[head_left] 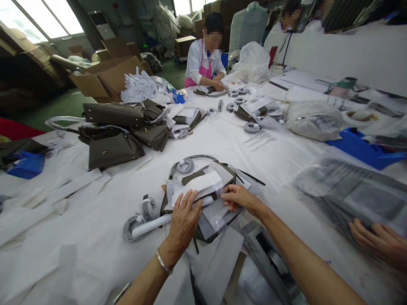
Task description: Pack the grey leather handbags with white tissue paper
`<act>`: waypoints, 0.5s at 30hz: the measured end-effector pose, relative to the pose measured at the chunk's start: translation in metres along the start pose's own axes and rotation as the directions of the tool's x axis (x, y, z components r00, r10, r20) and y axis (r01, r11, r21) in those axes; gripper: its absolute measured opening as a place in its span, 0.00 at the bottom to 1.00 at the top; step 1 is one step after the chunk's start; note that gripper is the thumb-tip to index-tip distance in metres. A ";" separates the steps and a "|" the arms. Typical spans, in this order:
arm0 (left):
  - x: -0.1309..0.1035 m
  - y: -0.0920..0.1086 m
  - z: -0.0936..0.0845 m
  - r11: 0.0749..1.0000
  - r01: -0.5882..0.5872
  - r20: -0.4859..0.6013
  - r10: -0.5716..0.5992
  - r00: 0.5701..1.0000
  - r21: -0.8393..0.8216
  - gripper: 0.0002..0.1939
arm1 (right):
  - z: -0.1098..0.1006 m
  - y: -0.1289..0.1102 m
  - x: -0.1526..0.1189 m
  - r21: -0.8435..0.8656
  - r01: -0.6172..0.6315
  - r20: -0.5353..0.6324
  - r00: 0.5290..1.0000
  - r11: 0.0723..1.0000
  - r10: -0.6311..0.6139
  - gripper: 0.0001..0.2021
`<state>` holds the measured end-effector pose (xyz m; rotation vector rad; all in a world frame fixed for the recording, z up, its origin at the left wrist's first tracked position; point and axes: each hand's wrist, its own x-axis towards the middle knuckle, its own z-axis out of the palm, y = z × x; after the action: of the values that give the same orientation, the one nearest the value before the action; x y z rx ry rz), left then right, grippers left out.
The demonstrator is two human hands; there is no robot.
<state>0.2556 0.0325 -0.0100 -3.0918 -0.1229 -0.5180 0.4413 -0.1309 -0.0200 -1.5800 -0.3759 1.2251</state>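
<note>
My left hand (pixel 184 218) lies flat, fingers spread, on a small olive-grey handbag (pixel 208 231) wrapped in white paper and clear film in front of me. My right hand (pixel 238 197) pinches the film and paper at the bag's right side. A white paper sheet (pixel 199 184) lies across the bag's top. A rolled white paper tube (pixel 149 226) sticks out to the left, beside a coiled wrapped strap (pixel 148 207). Another wrapped strap coil (pixel 185 165) sits just behind the bag.
Olive handbags (pixel 116 140) are stacked at left on the white-covered table (pixel 79 237). A co-worker's hand (pixel 380 241) rests on a plastic-bagged item (pixel 352 190) at right. A blue tray (pixel 361 148), tape rolls (pixel 252 127), cardboard boxes (pixel 104 76) and a seated person in a pink apron (pixel 205 59) lie farther off.
</note>
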 end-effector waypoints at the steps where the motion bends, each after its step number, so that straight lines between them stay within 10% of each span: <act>1: -0.004 -0.002 0.005 1.000 0.004 -0.024 -0.003 1.000 0.025 0.13 | 0.002 0.003 -0.002 0.025 -0.006 0.030 1.000 1.000 0.005 0.16; 11: 0.004 -0.005 0.028 1.000 -0.022 -0.026 0.022 0.999 0.014 0.06 | 0.014 0.010 -0.004 0.036 -0.032 0.025 0.999 0.999 0.031 0.17; 15: 0.015 -0.001 0.027 0.999 0.010 0.013 -0.010 1.000 -0.044 0.04 | 0.025 0.017 -0.003 0.045 0.034 -0.168 0.985 0.998 -0.026 0.18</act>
<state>0.2780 0.0352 -0.0305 -3.1390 -0.1287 -0.5074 0.4130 -0.1262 -0.0313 -1.6171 -0.2596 1.0620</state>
